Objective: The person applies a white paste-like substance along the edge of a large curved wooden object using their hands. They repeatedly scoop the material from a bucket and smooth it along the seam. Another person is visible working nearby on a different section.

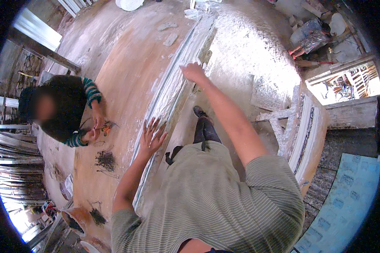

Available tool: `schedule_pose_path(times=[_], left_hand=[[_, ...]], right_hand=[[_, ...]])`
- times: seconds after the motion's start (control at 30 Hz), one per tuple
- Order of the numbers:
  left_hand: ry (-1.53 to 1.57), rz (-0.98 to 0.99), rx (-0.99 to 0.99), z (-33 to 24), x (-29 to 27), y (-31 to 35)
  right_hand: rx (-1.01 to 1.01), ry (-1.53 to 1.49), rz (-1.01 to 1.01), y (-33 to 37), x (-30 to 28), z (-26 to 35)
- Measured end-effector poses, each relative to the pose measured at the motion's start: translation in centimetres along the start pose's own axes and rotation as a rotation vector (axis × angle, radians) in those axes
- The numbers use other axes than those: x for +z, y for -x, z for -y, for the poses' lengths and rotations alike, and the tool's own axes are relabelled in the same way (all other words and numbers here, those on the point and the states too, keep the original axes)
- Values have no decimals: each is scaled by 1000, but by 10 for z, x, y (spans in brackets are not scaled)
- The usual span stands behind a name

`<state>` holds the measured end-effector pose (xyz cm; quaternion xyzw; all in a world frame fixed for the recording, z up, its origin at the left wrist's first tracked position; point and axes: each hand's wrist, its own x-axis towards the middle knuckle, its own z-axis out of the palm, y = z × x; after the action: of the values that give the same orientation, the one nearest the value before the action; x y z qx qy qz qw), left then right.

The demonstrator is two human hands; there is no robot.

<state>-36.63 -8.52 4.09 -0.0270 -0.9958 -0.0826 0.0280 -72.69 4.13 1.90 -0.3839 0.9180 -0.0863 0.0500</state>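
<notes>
A long, white, plaster-like strip (173, 88) runs along the near edge of the wide brown table (126, 71), with a thin bluish line along it. My left hand (151, 137) lies on the nearer part of this strip, palm down and fingers spread. Farther along, my right hand (193, 72) is over the strip with its fingers curled closed. Whatever those fingers hold, if anything, is hidden.
Across the table a co-worker (65, 107) handles a small orange-handled tool (107, 127). Dark wire-like bundles (105, 160) and a clay-coloured pot (74, 219) are nearby. White mouldings (304, 139) stand at the right, beside a pale blue sheet (346, 198). Another person (312, 36) is at far right.
</notes>
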Motion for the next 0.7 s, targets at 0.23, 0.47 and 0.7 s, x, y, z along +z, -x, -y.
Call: schedule_pose_path(times=[0.23, 0.47, 0.7], left_hand=[[-70, 131, -55, -7, 10, -108], [-6, 120, -87, -11, 25, -287], [148, -12, -138, -11, 37, -454]], right_hand=[[-53, -233, 274, 99, -31, 90], [74, -138, 126, -12, -11, -36], [-56, -157, 244, -149, -74, -203]])
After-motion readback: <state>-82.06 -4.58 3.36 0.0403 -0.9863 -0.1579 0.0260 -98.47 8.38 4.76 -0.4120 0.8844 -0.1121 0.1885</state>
